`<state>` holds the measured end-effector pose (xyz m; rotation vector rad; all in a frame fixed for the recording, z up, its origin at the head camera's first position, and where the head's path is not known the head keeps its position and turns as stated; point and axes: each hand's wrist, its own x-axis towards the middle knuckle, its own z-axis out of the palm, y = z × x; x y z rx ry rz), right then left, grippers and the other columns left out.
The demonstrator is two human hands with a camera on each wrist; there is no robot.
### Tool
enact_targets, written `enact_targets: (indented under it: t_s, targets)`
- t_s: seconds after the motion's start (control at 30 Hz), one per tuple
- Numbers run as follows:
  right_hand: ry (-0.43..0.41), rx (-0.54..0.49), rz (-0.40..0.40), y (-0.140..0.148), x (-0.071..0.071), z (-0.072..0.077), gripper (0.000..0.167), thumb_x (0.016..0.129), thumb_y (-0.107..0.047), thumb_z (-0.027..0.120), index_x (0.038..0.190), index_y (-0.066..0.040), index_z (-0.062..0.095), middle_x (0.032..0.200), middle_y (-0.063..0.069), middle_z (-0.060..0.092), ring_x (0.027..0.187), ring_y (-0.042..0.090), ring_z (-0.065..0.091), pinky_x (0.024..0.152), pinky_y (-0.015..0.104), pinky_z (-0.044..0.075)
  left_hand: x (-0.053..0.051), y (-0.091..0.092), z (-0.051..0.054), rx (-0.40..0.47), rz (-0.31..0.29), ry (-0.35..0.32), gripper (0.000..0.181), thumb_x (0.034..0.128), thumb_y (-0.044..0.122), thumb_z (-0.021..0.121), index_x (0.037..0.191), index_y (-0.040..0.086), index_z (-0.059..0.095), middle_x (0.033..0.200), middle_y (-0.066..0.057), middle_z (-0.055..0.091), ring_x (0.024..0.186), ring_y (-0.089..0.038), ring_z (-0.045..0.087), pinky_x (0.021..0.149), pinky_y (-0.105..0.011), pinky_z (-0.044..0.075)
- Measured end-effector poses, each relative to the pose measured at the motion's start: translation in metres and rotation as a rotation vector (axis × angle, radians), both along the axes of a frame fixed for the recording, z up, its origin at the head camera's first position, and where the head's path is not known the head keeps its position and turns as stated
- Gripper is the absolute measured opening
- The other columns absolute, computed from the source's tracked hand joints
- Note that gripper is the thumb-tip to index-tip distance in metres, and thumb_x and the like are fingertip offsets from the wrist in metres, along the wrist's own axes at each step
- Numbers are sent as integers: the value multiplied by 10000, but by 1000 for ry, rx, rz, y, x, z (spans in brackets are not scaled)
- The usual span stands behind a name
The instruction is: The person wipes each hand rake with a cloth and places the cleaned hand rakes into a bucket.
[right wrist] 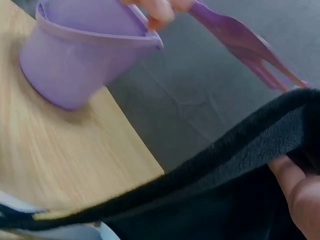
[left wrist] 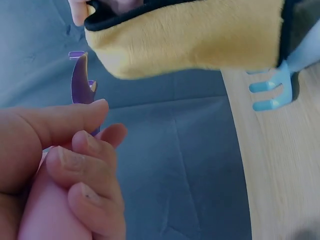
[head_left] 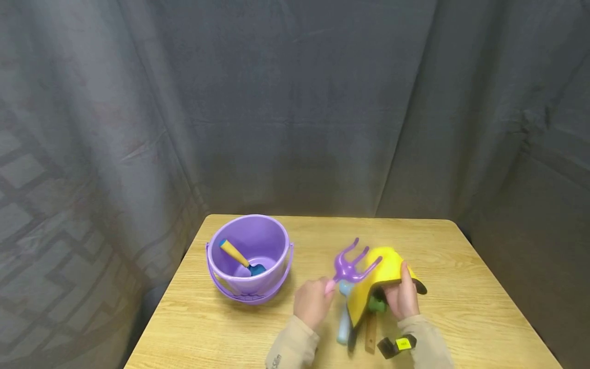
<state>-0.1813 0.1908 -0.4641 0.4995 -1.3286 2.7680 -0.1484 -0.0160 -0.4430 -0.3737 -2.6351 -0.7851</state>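
My left hand (head_left: 311, 301) grips the pink handle of a purple toy hand rake (head_left: 346, 269), its prongs pointing up and away. In my right hand (head_left: 402, 298) is a yellow cloth (head_left: 387, 264) with black edging and a dark inner side. The right thumb lies on the yellow outside, while the other fingers are hidden beneath it. In the head view the rake's prongs overlap the cloth; the right wrist view shows the prong tips near its dark edge (right wrist: 250, 120). The left wrist view shows my curled left fingers (left wrist: 90, 170) around the pink handle.
A purple bucket (head_left: 258, 237) stands on the left of the wooden table (head_left: 461, 297), holding a small blue shovel with a yellow handle (head_left: 234, 253). Below the cloth lie a light blue toy rake (head_left: 343, 325), a green piece (head_left: 377, 306) and a brown stick (head_left: 371, 333), partly hidden.
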Motion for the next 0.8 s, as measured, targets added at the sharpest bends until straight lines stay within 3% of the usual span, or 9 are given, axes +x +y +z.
enact_targets:
  t_s: [0.1,0.17,0.3,0.37,0.5,0.53,0.6,0.73,0.8]
  targets:
    - [-63,-8,61,-8,3,4,424,968,-382,146,1250,-158,368,1184,-55,497,1103,59,475,918,230,363,0,4,2,-1,-17,7,244,749,183,697,618,127,499,502,76,405,420,-38,349,397,-158,292]
    - [-126,26,83,-13,6,7,504,953,-437,114,1353,-156,237,1282,-27,403,1177,65,403,972,247,298,0,6,4,-5,-22,0,229,748,188,698,631,117,514,508,69,425,420,-35,358,395,-150,295]
    - [-248,15,149,-23,10,10,705,897,-562,75,1403,-114,-128,1469,96,2,1332,183,69,1053,337,69,2,9,5,-5,-26,-37,192,754,210,691,681,89,561,521,54,468,412,-27,370,383,-143,299]
    - [-280,-45,187,-27,10,10,747,872,-602,73,1386,-126,-184,1458,97,-162,1324,228,-51,1050,377,-8,2,10,5,3,-29,-57,179,770,210,677,704,77,577,520,50,468,405,-21,359,377,-141,295]
    - [-316,-204,253,-34,11,8,788,841,-646,136,1391,-179,-180,1453,60,-162,1282,180,245,1049,386,-7,3,12,5,-1,-33,-76,173,801,207,645,717,74,573,519,52,450,404,-24,344,377,-149,292]
    - [-321,-249,274,-34,11,8,794,837,-651,156,1391,-193,-181,1455,45,-162,1280,171,246,1049,383,-9,4,13,4,-10,-28,-73,176,803,211,643,715,78,568,519,53,447,408,-30,347,382,-154,294]
    - [-349,-330,303,-36,11,9,808,826,-662,200,1393,-223,-174,1459,11,-153,1289,156,230,1050,374,-12,4,14,3,-34,-21,-62,185,809,214,636,701,90,552,519,53,440,413,-43,355,389,-163,294]
    - [-368,-421,348,-38,11,11,817,819,-667,239,1390,-257,-178,1464,-20,-175,1326,165,-79,1051,357,-30,4,16,1,-90,1,-20,204,810,224,633,683,98,536,509,52,424,411,-56,356,388,-165,284]
    - [-374,-457,359,-38,11,12,820,819,-658,268,1390,-269,-174,1461,-31,-166,1322,158,-73,1051,358,-23,5,17,1,-139,7,9,219,824,232,618,678,94,531,493,52,406,396,-56,343,374,-158,269]
